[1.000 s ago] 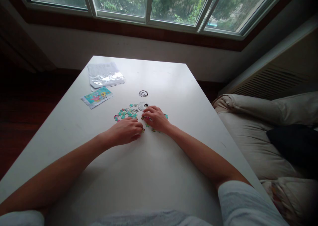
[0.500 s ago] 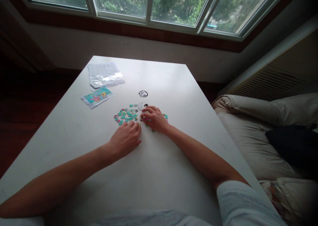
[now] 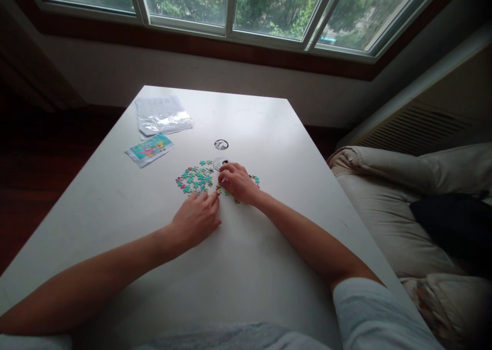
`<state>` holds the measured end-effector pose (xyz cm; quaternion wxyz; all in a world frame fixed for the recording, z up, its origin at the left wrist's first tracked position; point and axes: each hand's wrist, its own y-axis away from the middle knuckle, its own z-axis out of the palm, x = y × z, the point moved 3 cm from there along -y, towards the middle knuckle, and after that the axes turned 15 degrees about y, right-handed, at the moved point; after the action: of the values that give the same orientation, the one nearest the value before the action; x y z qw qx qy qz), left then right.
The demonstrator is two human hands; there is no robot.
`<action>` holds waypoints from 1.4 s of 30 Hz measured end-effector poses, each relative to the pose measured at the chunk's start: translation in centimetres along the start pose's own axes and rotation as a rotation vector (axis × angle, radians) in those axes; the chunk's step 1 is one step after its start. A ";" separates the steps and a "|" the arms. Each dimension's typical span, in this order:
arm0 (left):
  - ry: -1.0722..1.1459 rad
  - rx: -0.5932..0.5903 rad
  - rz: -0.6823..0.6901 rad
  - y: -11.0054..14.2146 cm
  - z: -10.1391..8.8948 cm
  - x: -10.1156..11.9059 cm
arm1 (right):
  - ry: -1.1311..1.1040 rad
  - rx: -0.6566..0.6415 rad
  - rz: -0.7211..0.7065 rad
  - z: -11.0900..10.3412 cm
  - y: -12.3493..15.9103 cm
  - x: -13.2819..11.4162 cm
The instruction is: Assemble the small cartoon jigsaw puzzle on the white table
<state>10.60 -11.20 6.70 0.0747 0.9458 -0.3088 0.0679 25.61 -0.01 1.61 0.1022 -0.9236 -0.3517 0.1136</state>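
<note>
Puzzle pieces (image 3: 195, 178), small and mostly teal with bits of pink, lie loose on the white table (image 3: 238, 268) near its middle, in a patch whose long axis runs left to right across the table; the single pieces are too small to tell which way each points. Left hand (image 3: 195, 219) rests palm down just below the patch, fingers (image 3: 203, 197) stretched flat and slightly spread, tips touching the nearest pieces and holding nothing. Right hand (image 3: 237, 182) lies over the right end of the patch, fingers curled toward a piece, though whether they grip it cannot be told. A small clear lid (image 3: 220, 162) sits just beyond that hand. Farther left lie a picture card (image 3: 149, 148) and a plastic bag (image 3: 163, 117).
</note>
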 end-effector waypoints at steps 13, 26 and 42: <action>0.031 0.004 0.015 -0.1 -0.2 -0.2 | 0.023 0.006 -0.113 0.1 -0.1 0.4; 0.065 -0.029 0.053 0.3 -1.2 -1.0 | -0.086 0.082 -0.250 -1.2 -0.1 0.1; 0.062 -0.040 0.034 0.4 -1.9 -1.0 | -0.103 -0.025 -0.328 -1.2 0.4 -0.1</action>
<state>9.36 -10.61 8.42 0.1019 0.9360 -0.3239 0.0925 26.12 -0.49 2.67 0.0897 -0.8480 -0.5038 0.1381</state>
